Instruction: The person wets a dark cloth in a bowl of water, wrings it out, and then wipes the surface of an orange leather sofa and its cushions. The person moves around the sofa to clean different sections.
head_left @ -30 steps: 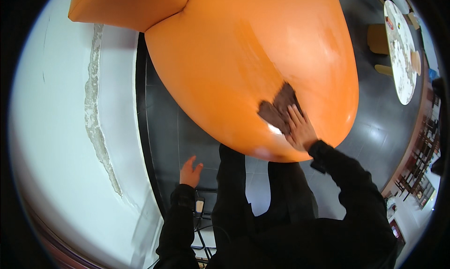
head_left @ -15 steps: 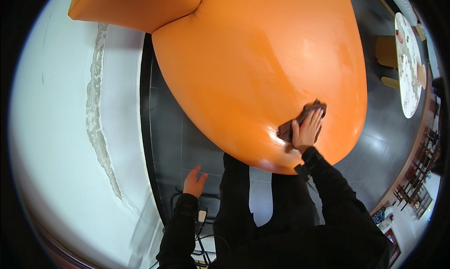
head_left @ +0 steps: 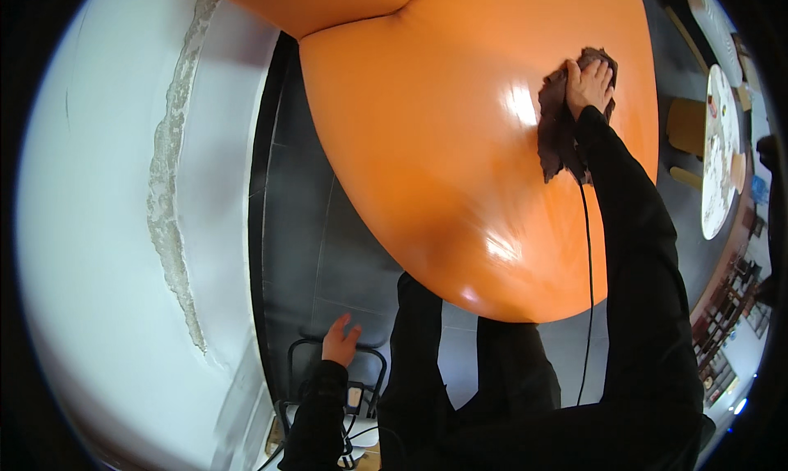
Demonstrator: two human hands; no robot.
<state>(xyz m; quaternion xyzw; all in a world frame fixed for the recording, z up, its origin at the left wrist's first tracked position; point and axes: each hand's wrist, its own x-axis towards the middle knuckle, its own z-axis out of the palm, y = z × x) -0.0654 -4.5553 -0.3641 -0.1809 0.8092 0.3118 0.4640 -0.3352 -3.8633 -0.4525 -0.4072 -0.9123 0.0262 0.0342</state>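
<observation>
My right hand (head_left: 589,87) holds a crumpled dark brown cloth (head_left: 558,134) pressed under its palm and fingers. The cloth lies against a large, glossy orange seat with a smooth cover (head_left: 394,142), toward its right side. Part of the cloth trails loosely from the hand toward me. Faint streaks and bright reflections show on the orange surface. Low at the left, my left hand (head_left: 341,340) hangs in the air with its fingers apart and nothing in it, apart from the seat.
A white wall (head_left: 98,183) with a peeling strip (head_left: 167,200) stands at the left, above dark floor tiles (head_left: 295,241). A black-framed folding stool or chair (head_left: 377,356) is beside my left hand. A black cord (head_left: 588,290) hangs beside my right arm. A round marbled table (head_left: 718,159) stands far right.
My right hand has slid the brown cloth away from me and slightly right across the seat. The cloth is more spread out. My left hand has barely moved.
</observation>
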